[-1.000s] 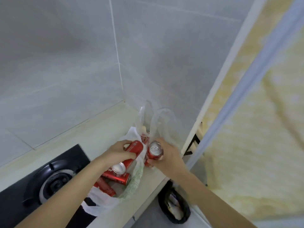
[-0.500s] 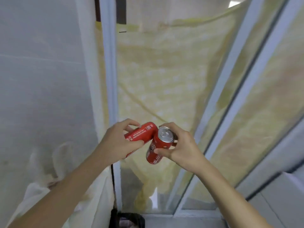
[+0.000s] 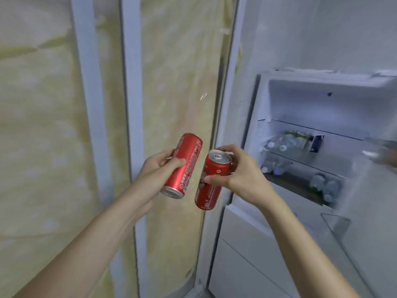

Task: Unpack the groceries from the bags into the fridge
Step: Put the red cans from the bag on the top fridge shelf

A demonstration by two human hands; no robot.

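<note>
My left hand (image 3: 159, 168) grips a slim red soda can (image 3: 186, 162), tilted with its base toward me. My right hand (image 3: 240, 171) holds a second red can (image 3: 211, 179) by its upper part, silver top facing up. The two cans hang close together in mid-air, a small gap between them. To the right stands the open white fridge (image 3: 253, 134), its lit shelves holding several plastic water bottles (image 3: 287, 141). The grocery bags are out of view.
A sliding glass door with pale frames (image 3: 132, 104) and a yellowish curtain (image 3: 43, 125) behind it fills the left half. White fridge drawers (image 3: 247, 244) sit below the shelves. The fridge door's inner side (image 3: 376, 211) is at far right, blurred.
Both hands lifted the cans out of the bag on the counter, and the view swung right past the glass door. The open fridge has come into sight.
</note>
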